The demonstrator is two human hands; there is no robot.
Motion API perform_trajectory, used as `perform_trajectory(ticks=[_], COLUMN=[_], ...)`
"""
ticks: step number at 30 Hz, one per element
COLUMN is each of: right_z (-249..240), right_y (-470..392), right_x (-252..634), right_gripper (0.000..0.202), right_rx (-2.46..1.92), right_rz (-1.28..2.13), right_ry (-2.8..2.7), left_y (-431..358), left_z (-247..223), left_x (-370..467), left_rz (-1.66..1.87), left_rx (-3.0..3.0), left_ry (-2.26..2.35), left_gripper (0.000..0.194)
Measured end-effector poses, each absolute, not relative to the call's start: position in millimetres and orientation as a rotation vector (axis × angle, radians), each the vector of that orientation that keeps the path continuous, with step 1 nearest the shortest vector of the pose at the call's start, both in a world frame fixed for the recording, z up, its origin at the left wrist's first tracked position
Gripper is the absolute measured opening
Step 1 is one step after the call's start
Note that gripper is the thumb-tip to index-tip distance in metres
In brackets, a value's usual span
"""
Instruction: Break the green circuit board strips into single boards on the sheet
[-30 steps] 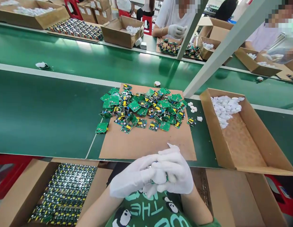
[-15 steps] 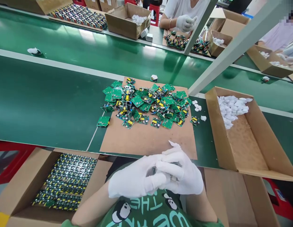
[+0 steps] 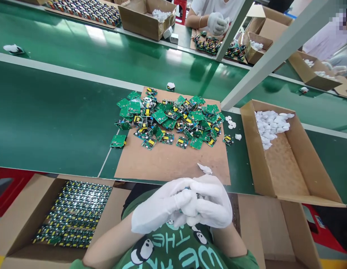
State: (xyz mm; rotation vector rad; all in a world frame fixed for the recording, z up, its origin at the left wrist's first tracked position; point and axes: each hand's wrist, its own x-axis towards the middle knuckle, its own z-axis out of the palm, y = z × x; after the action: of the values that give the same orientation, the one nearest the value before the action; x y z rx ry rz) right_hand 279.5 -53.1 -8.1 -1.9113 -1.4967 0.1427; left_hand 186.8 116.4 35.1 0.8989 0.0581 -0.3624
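Head view: my two gloved hands meet just above my chest, at the near edge of the tabletop (image 3: 50,123). My left hand (image 3: 159,207) and my right hand (image 3: 211,203) are pressed together, fingers curled round a small part (image 3: 190,191) of which only a dark sliver shows between the gloves; both grips are clenched on it, though I cannot tell what kind of part it is.

Just beyond my hands lies a brown cardboard sheet (image 3: 168,162) on the green tabletop. A small white scrap (image 3: 205,169) rests on its near right corner, close to my right hand but apart from it. Farther out on the sheet sits a loose heap of green circuit boards (image 3: 170,121), one stray board (image 3: 118,141) lying off the sheet to the left.

To the right stands an open carton (image 3: 297,175) with white plastic pieces (image 3: 270,125) piled at its far end; a few white discs (image 3: 230,122) lie between it and the heap. Near left, below the tabletop edge, a box (image 3: 19,231) holds rows of finished boards (image 3: 75,215). Across the belt, another person's gloved hand (image 3: 217,23) is at work over more boards.
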Motion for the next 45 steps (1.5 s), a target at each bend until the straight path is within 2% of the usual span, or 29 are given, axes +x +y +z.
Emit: perform_trajectory(ticks=[2,6,10,14,19,24,26,29,30,34,37,41,45], right_z=[-10.0,-2.3,14.9,23.9,18.2,25.8,36.8,58.9,66.4,81.1,72.5,63.2,75.6], right_y=[-53.4,-44.8,-33.5,-30.8,-32.2,-23.1,-19.1,-9.5,-3.3,42.4,84.5,113.0,96.5], right_x=[281.0,285.6,287.7,287.5,286.7,291.1,294.1,314.8,329.5,425.4,500.8,549.1,535.2], right_gripper=[0.028,0.035,0.037,0.035,0.049,0.030,0.029,0.035,0.035,0.036,0.043,0.046,0.049], right_rx=[-1.883,-1.786,-1.745,-1.720,-1.749,-1.809,-1.813,-1.842,-1.879,-2.239,-2.782,-2.897,-2.894], right_rz=[0.203,0.150,0.179,0.033,-0.195,-0.053,-0.036,-0.073,-0.074,-0.111,-0.027,0.155,0.115], right_ry=[-1.522,-1.529,-1.532,-1.525,-1.515,-1.641,-1.690,-1.760,-1.761,-1.545,-1.087,-0.870,-0.876], left_y=[114.1,113.1,115.0,116.2,118.9,121.3,123.8,134.0,139.5,165.0,179.4,195.2,204.9], left_z=[33.5,37.9,46.2,46.7,47.2,38.9,27.4,14.0,12.5,14.1,6.3,-14.0,-22.9], left_x=[186.8,191.1,196.2,197.3,200.5,201.7,198.9,193.0,191.1,187.1,186.0,186.1,197.7], left_rz=[-0.328,-0.318,-0.291,-0.253,-0.254,-0.090,-0.078,-0.049,0.012,0.344,0.514,0.645,0.738], left_rx=[0.888,0.875,1.045,1.063,1.111,1.322,1.275,1.093,1.111,1.577,1.795,2.043,2.400], left_ry=[0.078,0.100,0.054,0.063,0.056,0.125,0.093,0.065,0.129,0.636,0.846,0.866,0.754], left_gripper=[0.040,0.039,0.028,0.021,0.005,0.016,0.022,0.055,0.061,0.047,0.047,0.045,0.041])
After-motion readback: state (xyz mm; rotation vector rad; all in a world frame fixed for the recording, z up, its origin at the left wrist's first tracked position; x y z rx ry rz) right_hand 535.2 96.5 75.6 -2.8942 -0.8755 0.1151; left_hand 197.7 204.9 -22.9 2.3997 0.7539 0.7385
